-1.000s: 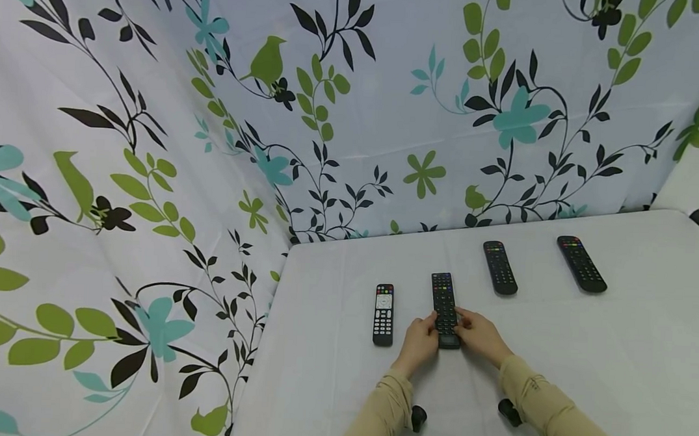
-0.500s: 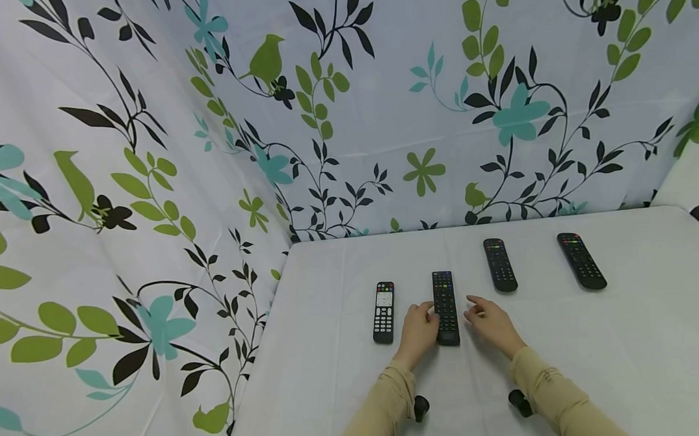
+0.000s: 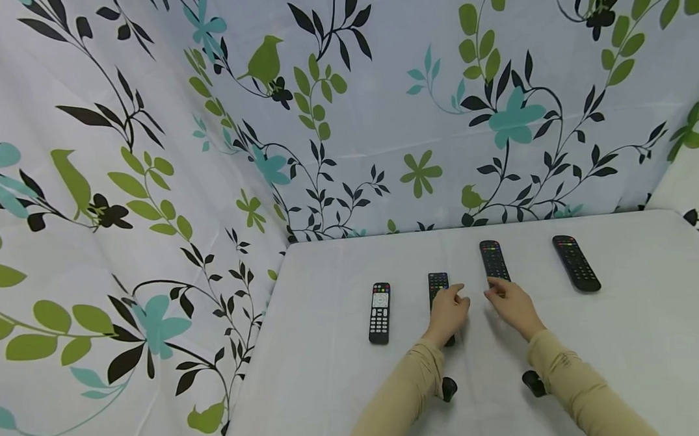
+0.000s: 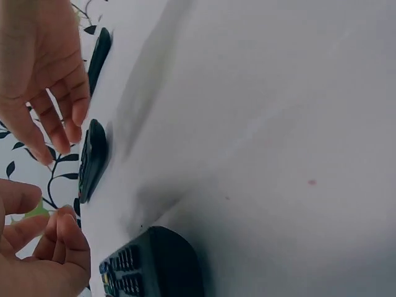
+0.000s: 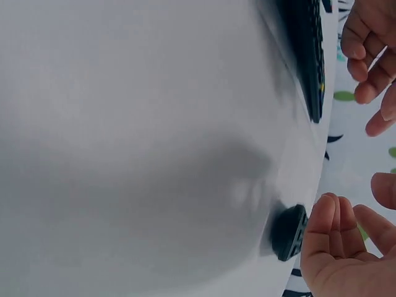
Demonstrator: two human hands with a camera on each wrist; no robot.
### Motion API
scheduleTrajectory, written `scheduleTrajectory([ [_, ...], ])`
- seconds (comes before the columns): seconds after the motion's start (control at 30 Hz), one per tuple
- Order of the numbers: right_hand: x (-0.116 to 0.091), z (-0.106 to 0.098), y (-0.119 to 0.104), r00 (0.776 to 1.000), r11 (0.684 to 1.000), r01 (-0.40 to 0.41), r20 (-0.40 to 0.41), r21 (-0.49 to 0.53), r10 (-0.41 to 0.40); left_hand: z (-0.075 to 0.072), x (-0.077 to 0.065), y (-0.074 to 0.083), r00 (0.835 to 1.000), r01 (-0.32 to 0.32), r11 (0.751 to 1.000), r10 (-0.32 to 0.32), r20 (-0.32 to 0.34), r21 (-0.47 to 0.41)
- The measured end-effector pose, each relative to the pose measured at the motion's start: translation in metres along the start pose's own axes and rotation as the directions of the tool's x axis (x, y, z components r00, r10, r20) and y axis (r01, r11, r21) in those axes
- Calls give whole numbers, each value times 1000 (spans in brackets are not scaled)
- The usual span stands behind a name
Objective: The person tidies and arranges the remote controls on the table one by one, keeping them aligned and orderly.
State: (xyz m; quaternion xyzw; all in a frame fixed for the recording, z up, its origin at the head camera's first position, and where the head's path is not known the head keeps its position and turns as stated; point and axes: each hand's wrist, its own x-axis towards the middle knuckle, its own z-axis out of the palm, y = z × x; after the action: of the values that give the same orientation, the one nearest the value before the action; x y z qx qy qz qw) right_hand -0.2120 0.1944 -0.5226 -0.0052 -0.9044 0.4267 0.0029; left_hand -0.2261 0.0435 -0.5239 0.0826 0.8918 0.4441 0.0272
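Over the second black remote control [image 3: 438,282] from the left hovers my left hand [image 3: 449,313], hiding the remote's middle in the head view. That hand's fingers are loosely bent and hold nothing; in the left wrist view the remote lies below it on the cloth. My right hand [image 3: 515,306] is in the air just in front of the third remote control [image 3: 494,258], covering its near end. Its fingers are loosely bent with nothing between them, and the right wrist view shows the hand [image 5: 346,260] apart from the remote.
A slim remote with white keys [image 3: 380,313] lies at the left of the row. Another black remote [image 3: 576,264] lies far right. All rest on a white-covered table [image 3: 307,372], with a leaf-and-bird patterned curtain [image 3: 354,114] behind and at the left.
Both hands held the second remote; the right hand let go first, then the left. Both have moved right and farther away, and the remote stays on the table.
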Motion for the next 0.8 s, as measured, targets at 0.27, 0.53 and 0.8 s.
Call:
scheduleTrajectory([
  [0.27, 21, -17, 20, 982, 991, -130, -134, 41, 134, 26, 28, 24, 999, 46, 999, -46, -28, -12],
  [0.53, 39, -21, 42, 955, 972, -233, -184, 23, 233, 43, 39, 33, 965, 261, 951, -259, 34, -163],
  [0.8, 44, -13, 50, 955, 960, -276, -97, 40, 279, 53, 38, 29, 941, 337, 896, -325, 91, -289],
])
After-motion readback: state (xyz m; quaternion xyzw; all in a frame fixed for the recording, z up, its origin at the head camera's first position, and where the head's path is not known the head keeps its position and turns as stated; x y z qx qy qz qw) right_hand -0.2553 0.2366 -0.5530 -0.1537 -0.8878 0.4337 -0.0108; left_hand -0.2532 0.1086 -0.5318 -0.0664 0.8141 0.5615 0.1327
